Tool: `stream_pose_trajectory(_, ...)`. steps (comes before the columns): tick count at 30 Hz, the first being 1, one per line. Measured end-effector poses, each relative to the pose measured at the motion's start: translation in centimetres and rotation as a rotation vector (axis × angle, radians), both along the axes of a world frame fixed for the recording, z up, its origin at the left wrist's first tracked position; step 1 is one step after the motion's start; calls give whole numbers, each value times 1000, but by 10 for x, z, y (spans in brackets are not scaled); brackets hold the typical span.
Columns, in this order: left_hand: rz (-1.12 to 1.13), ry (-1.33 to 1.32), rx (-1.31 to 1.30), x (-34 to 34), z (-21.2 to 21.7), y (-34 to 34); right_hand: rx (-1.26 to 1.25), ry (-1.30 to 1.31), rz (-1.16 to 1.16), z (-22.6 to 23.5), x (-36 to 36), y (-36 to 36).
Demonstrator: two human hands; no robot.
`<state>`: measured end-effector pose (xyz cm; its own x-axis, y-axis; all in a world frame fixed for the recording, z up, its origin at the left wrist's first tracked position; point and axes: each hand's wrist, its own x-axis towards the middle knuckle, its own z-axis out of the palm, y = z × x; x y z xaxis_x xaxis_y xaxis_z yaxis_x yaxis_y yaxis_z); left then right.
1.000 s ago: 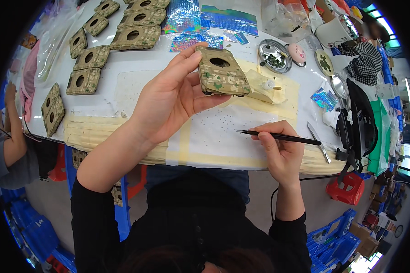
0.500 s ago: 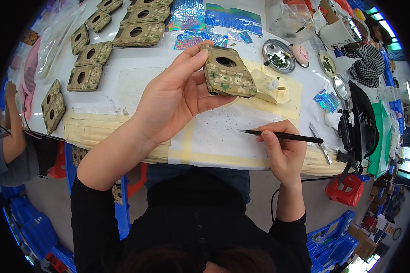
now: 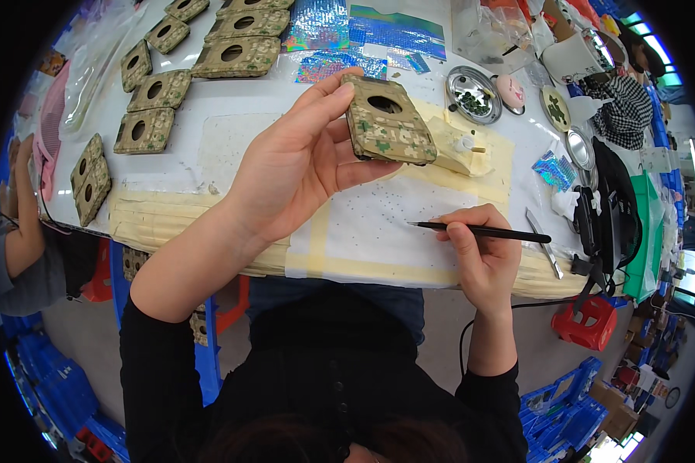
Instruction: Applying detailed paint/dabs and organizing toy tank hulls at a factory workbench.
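My left hand (image 3: 286,166) holds up a flat, camouflage-patterned model part (image 3: 390,127) with a round hole, gripping its left side with the thumb on top and fingers beneath. In my right hand (image 3: 483,251) are slim black tweezers (image 3: 494,231), pinched between thumb and fingers. Their fine tip points left, apart from the part and over a white sheet (image 3: 378,258) taped to the table's front edge. Many tiny dark specks are scattered on this sheet. It is too small to tell whether the tip holds anything.
Similar camouflage parts (image 3: 235,58) stand at the back left. Shiny bluish film (image 3: 398,32) lies at the back. A round metal dish (image 3: 473,92) with dark green bits, a silver tool (image 3: 546,245) and a black bag (image 3: 614,208) are on the right. Another person's arm (image 3: 27,197) shows far left.
My hands, the camouflage part and the tweezers stay almost where they were. At the far left, the other person's arms have shifted slightly.
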<state>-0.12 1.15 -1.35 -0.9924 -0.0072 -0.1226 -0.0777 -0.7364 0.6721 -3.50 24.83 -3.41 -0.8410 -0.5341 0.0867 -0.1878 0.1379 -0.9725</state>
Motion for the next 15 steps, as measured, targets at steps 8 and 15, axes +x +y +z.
stream_pose_trajectory(8, 1, 3, -14, 1, -1, 0, -17, -6, -52, -1, 1, -1)
stream_pose_trajectory(15, -19, 10, 58, 1, 0, -2, -13, 28, -48, -2, 0, -3)
